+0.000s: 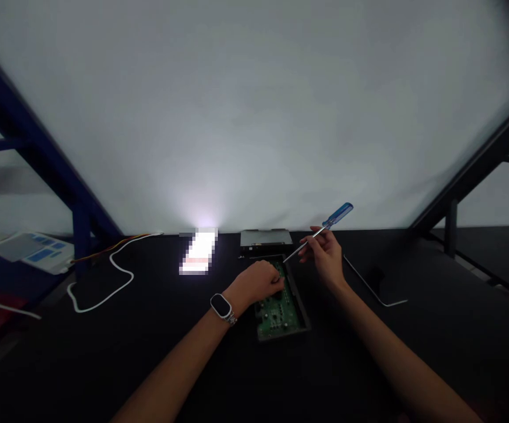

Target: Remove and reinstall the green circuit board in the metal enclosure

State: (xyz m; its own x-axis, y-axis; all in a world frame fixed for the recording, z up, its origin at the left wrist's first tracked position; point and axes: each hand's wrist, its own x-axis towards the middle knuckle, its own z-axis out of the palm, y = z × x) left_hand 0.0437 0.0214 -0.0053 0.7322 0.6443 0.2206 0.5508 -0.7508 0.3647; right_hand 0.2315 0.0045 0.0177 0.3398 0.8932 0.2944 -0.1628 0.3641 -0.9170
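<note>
A green circuit board (280, 314) lies in a black open case (302, 308) on the dark table. My left hand (260, 281), with a watch on its wrist, rests on the board's far end, fingers curled down onto it; what they pinch is hidden. My right hand (325, 254) hovers just right of the case and grips a screwdriver (320, 230) with a blue handle. The screwdriver's tip points down-left toward the board's far edge.
A grey metal cover (265, 237) lies behind the case. A bright blurred patch (198, 252) sits to its left. A white cable (104, 282) loops at left, a bent metal rod (371, 286) lies at right. Blue frame posts (80, 226) stand left.
</note>
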